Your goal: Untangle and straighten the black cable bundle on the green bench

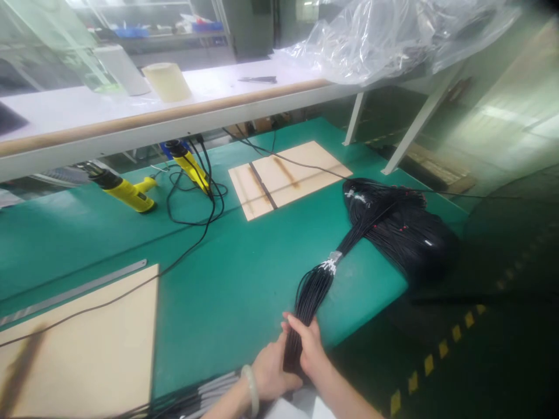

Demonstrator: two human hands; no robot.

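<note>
A thick bundle of thin black cables runs from the bottom middle up to the right, tied with a whitish band. My left hand, a pale bangle on its wrist, presses against the bundle's left side with fingers around it. From the right side my right hand grips the same bundle, its thumb across the front. The bundle's far part lies on a large heap of black cables at the table's right edge.
Two yellow heat guns and loose cords lie on the green table. Scorched boards lie at the back and front left, beside a metal ruler. A white shelf holds rolls and plastic film.
</note>
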